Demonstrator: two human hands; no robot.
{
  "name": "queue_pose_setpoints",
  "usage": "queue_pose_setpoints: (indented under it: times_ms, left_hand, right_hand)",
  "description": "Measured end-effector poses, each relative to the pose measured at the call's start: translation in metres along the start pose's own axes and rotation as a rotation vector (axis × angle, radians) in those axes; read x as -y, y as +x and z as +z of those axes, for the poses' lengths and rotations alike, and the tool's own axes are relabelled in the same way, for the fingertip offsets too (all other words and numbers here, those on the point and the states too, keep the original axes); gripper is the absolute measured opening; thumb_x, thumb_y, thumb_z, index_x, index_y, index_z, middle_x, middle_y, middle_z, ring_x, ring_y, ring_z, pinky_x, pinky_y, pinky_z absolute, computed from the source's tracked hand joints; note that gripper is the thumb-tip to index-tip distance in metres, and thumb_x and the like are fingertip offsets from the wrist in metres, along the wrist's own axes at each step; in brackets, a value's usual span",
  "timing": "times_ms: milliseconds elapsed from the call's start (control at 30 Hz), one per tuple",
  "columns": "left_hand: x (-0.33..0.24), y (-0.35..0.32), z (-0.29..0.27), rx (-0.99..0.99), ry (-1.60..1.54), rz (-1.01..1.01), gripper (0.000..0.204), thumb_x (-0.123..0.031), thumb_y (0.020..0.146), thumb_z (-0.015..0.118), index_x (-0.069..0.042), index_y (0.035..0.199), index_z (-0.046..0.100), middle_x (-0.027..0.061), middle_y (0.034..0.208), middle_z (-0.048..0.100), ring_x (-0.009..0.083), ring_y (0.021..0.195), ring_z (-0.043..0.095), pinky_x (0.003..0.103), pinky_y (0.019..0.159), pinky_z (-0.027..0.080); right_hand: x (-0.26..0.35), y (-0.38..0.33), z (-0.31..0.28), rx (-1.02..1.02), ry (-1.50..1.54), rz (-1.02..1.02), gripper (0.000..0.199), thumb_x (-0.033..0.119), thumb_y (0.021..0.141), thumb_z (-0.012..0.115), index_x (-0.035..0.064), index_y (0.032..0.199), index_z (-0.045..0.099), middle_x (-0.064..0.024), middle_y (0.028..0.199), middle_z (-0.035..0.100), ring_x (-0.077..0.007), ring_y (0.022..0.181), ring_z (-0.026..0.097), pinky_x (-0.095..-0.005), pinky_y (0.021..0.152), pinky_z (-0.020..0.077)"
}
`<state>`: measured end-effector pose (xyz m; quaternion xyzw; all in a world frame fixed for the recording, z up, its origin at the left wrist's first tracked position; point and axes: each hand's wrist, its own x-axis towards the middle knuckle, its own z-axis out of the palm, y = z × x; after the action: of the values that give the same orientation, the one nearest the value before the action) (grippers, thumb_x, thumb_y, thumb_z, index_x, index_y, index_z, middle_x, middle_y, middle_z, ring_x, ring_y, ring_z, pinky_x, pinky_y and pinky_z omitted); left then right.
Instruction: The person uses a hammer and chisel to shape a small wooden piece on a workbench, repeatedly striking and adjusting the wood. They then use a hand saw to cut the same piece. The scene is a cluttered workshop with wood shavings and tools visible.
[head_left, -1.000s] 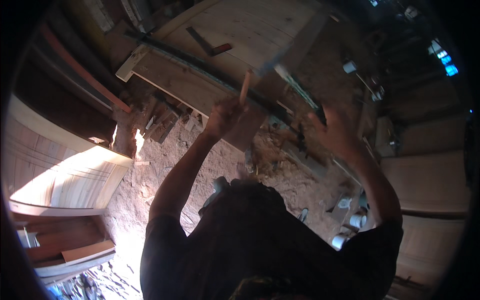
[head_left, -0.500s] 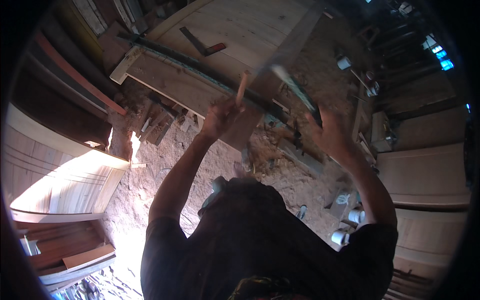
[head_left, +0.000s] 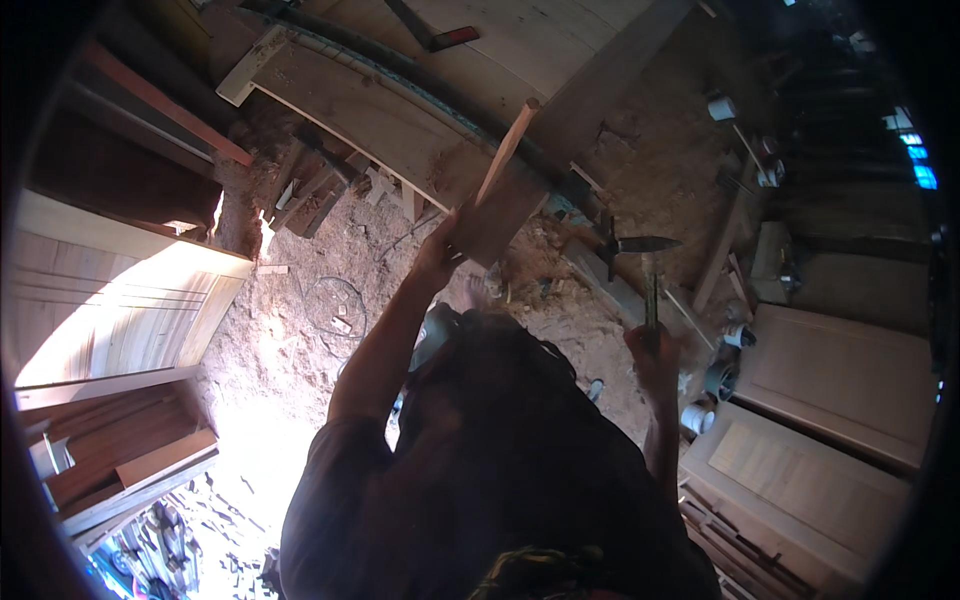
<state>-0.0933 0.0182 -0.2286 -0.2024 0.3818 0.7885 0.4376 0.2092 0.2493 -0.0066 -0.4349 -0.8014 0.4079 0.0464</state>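
On the far left a pale panelled door (head_left: 120,310) lies flat in the sun, with stacked boards (head_left: 120,470) nearer me below it. Right of that the dirt floor (head_left: 300,330) is littered with chips, offcuts and a loop of thin wire.

My left hand (head_left: 447,243) is closed around the lower end of a thin wooden strip (head_left: 505,155), which stands tilted up and away from me, its top end over the long curved plank (head_left: 380,110) that runs across the far side. The strip seems to rest against a dark block of wood (head_left: 510,205) just beside my fingers; whether it truly touches, I cannot tell.

Further right, my right hand (head_left: 652,352) is wrapped tight around the handle of an adze-like hammer (head_left: 632,245), its dark pointed head raised well apart from the strip, to the right of it. Beyond that sit small tins (head_left: 705,400) on the ground and two more light door panels (head_left: 840,380) at the right edge.

I judge that I am between blows: the strip is held steady and the tool is lifted clear. The next move calls for bringing the head down on the strip's side or end without catching my left fingers, so I need a firm grip low on the strip and a short, aimed stroke.
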Motion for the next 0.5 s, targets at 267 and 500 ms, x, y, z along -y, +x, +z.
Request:
queue_pose_setpoints:
  times_ms: [267,500]
  left_hand:
    - [-0.003,0.015,0.008,0.342,-0.265,0.017,0.048,-0.029,0.100,0.067,-0.002,0.139,0.058,0.0106,0.133,0.066,0.0250,0.127,0.059,0.041,0.115,0.042]
    - [-0.002,0.013,0.004,0.090,-0.014,0.099,0.061,-0.036,0.092,0.078,0.001,0.137,0.057,0.0123,0.135,0.064,0.0251,0.126,0.060,0.039,0.108,0.046]
  right_hand:
    - [0.026,0.005,-0.011,-0.167,-0.005,-0.139,0.019,0.019,0.094,0.077,0.0043,0.092,0.066,0.0030,0.065,0.054,-0.0057,0.061,0.045,-0.0269,0.056,0.0377]
    - [0.088,0.042,-0.023,-0.135,-0.129,-0.476,0.024,0.026,0.096,0.078,0.0050,0.094,0.067,0.0048,0.061,0.055,-0.0057,0.057,0.049,-0.0265,0.053,0.0392]
